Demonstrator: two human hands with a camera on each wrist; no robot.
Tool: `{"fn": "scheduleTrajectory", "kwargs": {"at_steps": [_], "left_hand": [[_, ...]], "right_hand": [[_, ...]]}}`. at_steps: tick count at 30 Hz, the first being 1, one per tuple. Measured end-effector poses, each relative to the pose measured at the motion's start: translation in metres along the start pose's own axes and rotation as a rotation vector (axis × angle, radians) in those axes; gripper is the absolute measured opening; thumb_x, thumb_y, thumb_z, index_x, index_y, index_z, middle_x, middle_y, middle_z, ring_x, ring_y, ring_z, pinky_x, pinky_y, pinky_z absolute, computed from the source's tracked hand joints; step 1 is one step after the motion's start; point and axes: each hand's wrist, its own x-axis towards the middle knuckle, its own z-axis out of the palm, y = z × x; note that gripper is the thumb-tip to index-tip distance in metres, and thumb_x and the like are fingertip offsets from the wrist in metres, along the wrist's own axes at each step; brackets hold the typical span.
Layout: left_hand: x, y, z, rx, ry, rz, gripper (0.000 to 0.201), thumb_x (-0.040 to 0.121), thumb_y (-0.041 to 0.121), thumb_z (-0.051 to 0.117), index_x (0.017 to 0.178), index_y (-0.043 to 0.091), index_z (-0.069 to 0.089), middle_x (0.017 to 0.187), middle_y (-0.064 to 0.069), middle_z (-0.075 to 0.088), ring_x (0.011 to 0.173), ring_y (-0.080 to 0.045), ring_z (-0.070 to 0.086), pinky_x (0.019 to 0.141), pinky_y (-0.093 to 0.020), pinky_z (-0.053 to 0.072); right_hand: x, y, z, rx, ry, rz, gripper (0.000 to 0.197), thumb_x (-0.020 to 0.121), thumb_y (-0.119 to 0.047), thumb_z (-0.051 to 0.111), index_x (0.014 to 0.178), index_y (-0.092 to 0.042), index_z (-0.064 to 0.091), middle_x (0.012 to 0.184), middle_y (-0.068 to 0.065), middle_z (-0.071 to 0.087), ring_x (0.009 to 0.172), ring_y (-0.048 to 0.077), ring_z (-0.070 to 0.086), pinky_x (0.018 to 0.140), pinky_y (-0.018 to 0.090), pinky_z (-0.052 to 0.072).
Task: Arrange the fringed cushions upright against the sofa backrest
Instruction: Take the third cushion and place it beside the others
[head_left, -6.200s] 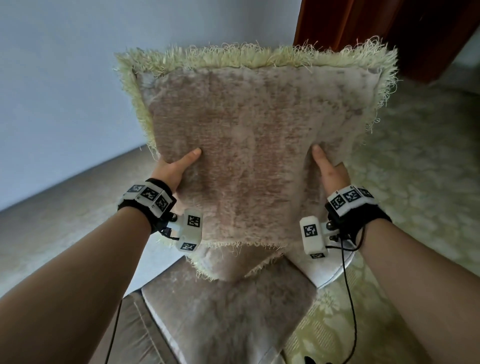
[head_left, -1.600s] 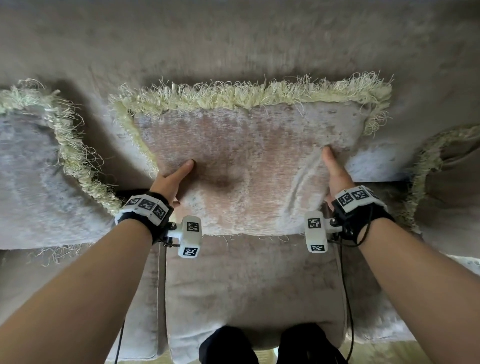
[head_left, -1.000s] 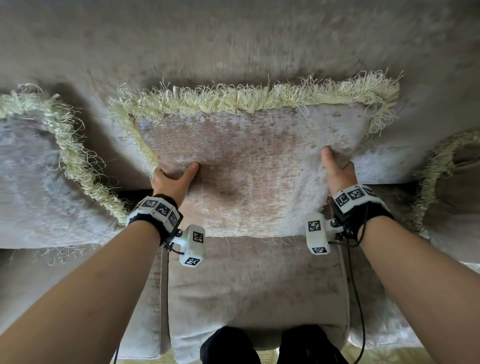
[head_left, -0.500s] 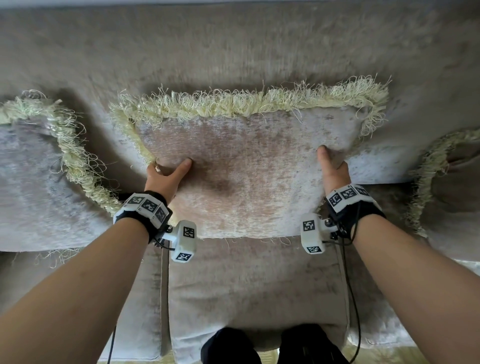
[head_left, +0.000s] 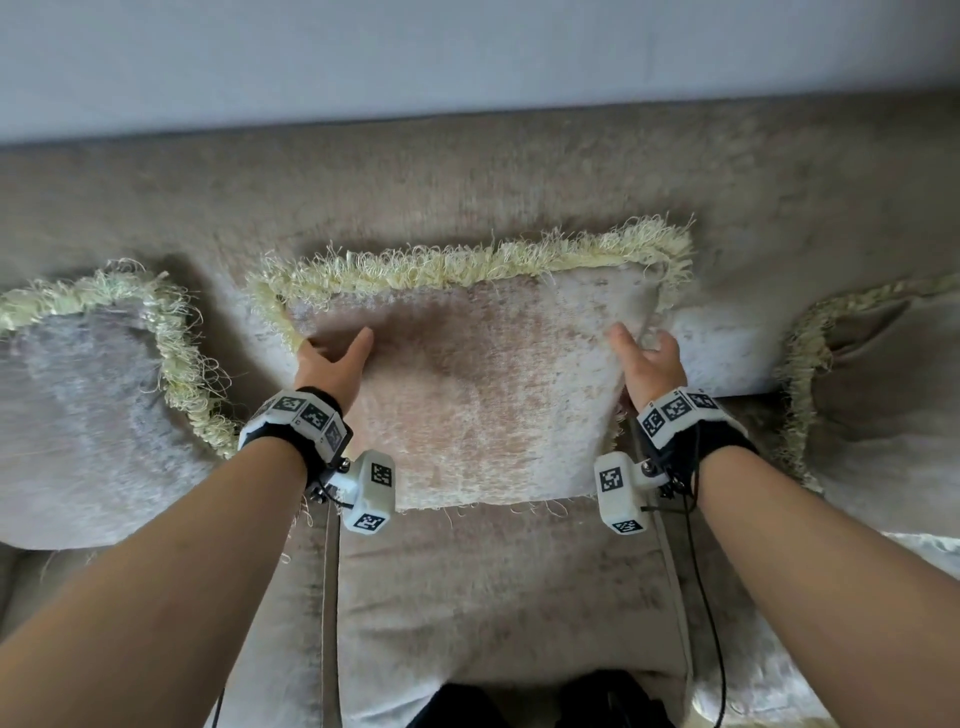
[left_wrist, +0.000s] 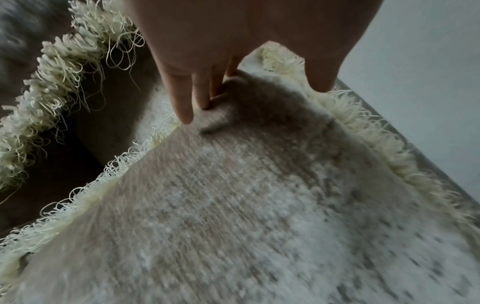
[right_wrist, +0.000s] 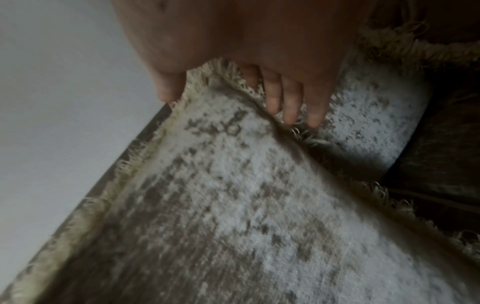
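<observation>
sofa (head_left: 498, 597) | on seat, against backrest (head_left: 467, 176) | left cushion (head_left: 78, 415), middle cushion (head_left: 483, 410), right cushion (head_left: 883, 395)

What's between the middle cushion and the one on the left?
Only shadowed sofa backrest; the head view shows middle cushion and left cushion apart.

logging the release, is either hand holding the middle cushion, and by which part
The left hand holds the middle cushion at its left edge, thumb on the front. The right hand is open beside the right edge, gripping nothing.

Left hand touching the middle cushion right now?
Touching. Left wrist view: the left hand has fingers dug into the middle cushion, denting its fabric.
</observation>
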Motion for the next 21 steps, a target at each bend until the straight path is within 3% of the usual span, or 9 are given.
{"fn": "scheduleTrajectory", "kwargs": {"at_steps": [2, 5, 10, 15, 21], "left_hand": [[-0.019, 0.009, -0.001, 0.028, -0.027, 0.015, 0.085, 0.096, 0.064, 0.057, 0.155, 0.007, 0.036, 0.148, -0.016, 0.054, 0.134, -0.037, 0.055, 0.114, -0.053, 0.044], [-0.049, 0.030, -0.002, 0.070, -0.073, 0.084, 0.080, 0.103, 0.059, 0.048, 0.160, 0.006, 0.028, 0.160, -0.019, 0.042, 0.145, -0.038, 0.045, 0.117, -0.054, 0.037], [-0.102, 0.064, -0.010, 0.131, -0.109, 0.276, 0.080, 0.104, 0.063, 0.038, 0.156, 0.002, 0.037, 0.157, -0.022, 0.046, 0.143, -0.038, 0.048, 0.113, -0.054, 0.042], [-0.156, 0.087, -0.022, 0.168, -0.083, 0.346, 0.075, 0.106, 0.059, 0.036, 0.156, 0.002, 0.039, 0.157, -0.021, 0.048, 0.142, -0.037, 0.049, 0.115, -0.052, 0.041], [-0.217, 0.109, -0.045, 0.161, 0.002, 0.437, 0.073, 0.104, 0.061, 0.039, 0.150, 0.004, 0.047, 0.148, -0.018, 0.058, 0.132, -0.034, 0.059, 0.106, -0.046, 0.048]], "right_hand": [[-0.008, -0.009, -0.015, -0.016, -0.017, -0.036, 0.088, 0.087, -0.063, 0.054, 0.152, -0.016, 0.020, 0.151, 0.009, 0.040, 0.133, 0.029, 0.044, 0.106, 0.042, 0.034], [-0.021, -0.023, -0.039, -0.038, -0.040, -0.095, 0.087, 0.087, -0.064, 0.053, 0.153, -0.016, 0.020, 0.154, 0.009, 0.035, 0.137, 0.029, 0.039, 0.110, 0.044, 0.031], [-0.048, -0.040, -0.075, -0.051, -0.053, -0.195, 0.078, 0.090, -0.058, 0.054, 0.150, -0.014, 0.030, 0.151, 0.008, 0.040, 0.134, 0.027, 0.043, 0.106, 0.038, 0.034], [-0.078, -0.060, -0.106, -0.039, -0.083, -0.272, 0.071, 0.092, -0.056, 0.052, 0.147, -0.016, 0.035, 0.147, 0.007, 0.044, 0.131, 0.026, 0.046, 0.099, 0.032, 0.035], [-0.108, -0.090, -0.142, -0.021, -0.119, -0.410, 0.062, 0.093, -0.051, 0.054, 0.141, -0.014, 0.044, 0.141, 0.006, 0.051, 0.125, 0.023, 0.051, 0.092, 0.027, 0.035]]}}
